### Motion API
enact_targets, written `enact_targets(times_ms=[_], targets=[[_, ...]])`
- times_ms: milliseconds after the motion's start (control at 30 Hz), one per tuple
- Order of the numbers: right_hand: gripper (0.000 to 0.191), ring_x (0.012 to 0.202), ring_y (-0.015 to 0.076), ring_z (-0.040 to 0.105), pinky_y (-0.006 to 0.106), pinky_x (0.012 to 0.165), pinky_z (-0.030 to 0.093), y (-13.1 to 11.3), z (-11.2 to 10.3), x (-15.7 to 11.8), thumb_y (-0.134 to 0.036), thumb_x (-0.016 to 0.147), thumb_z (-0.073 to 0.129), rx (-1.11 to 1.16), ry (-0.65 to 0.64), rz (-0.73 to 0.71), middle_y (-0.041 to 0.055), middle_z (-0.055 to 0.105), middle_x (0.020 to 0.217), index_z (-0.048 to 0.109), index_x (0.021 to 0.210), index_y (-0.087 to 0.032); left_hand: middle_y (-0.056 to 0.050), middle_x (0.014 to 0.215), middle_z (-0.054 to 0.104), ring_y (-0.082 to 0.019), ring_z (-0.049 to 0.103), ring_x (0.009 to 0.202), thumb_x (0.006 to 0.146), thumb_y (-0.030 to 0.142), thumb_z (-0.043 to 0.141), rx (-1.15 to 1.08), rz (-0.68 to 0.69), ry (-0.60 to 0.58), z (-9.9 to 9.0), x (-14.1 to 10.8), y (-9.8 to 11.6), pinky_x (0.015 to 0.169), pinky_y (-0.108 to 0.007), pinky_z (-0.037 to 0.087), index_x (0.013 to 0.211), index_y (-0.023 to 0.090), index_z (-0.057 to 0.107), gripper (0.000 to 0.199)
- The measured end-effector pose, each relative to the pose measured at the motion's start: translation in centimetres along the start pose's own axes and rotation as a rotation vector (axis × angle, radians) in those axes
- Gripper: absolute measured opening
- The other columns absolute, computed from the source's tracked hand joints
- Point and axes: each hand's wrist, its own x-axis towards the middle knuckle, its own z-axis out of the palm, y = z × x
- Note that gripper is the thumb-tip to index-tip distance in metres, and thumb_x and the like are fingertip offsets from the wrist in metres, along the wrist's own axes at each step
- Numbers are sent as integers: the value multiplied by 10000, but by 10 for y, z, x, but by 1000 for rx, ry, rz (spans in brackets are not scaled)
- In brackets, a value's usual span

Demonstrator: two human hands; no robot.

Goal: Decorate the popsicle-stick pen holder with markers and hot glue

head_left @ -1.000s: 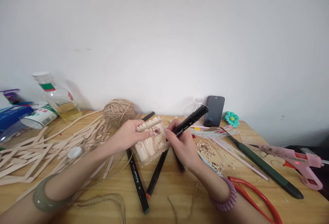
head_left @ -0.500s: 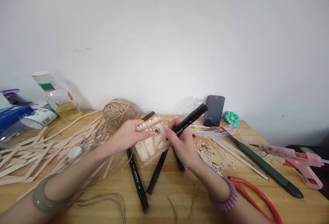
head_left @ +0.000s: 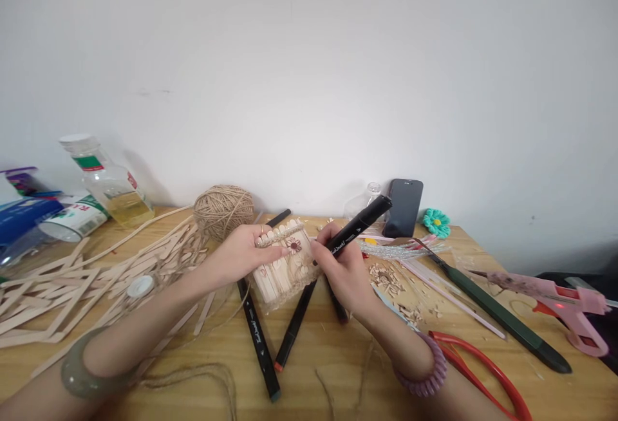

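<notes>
My left hand [head_left: 245,253] grips a small craft-stick holder [head_left: 273,279] by its left side, thumb across the front. Twine bands run round the holder's top and bottom, and drawn flowers decorate its pale sticks, one with a dark red centre. In my right hand [head_left: 342,273] a black marker [head_left: 363,223] is pinched like a pen, its thick end pointing up and right. The marker's lower tip is hidden by my fingers, close to the holder's right side. Under the holder lie a teal-ended marker [head_left: 261,350] and an orange-ended marker [head_left: 290,337].
Loose wooden sticks [head_left: 53,299] cover the left, near a twine ball [head_left: 223,210] and a glass bottle [head_left: 116,189]. On the right are a phone [head_left: 403,207], a green-handled tool [head_left: 502,318], a pink glue gun [head_left: 555,299] and red-handled scissors [head_left: 497,369].
Almost nothing differs. The marker in my right hand has shifted very slightly, while my left hand and the craft-stick holder stay in place.
</notes>
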Motion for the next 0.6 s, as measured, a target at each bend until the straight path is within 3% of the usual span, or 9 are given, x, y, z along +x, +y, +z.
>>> enact_targets(times_ms=[333, 467, 600], targets=[[194, 563, 118, 396, 246, 526, 326, 2, -1, 0, -257, 817, 524, 31, 67, -12, -55, 414, 600, 437, 648, -220, 42, 612, 526, -116, 453, 560, 676, 471, 670, -6, 14, -13, 0, 1, -3, 528, -217, 321, 750, 134, 585, 355], [230, 549, 117, 409, 240, 501, 332, -1, 0, 0, -344, 817, 578, 72, 26, -4, -52, 439, 588, 470, 658, -217, 38, 637, 540, -121, 458, 580, 692, 486, 662, 20, 23, -15, 0, 1, -4, 543, -219, 330, 790, 130, 617, 372], [184, 534, 110, 392, 230, 485, 317, -5, 3, 0, -294, 791, 593, 59, 8, -17, -59, 425, 588, 467, 679, -219, 51, 593, 519, -121, 448, 554, 687, 477, 661, 30, 31, -9, 0, 2, -5, 517, -215, 315, 781, 141, 621, 351]])
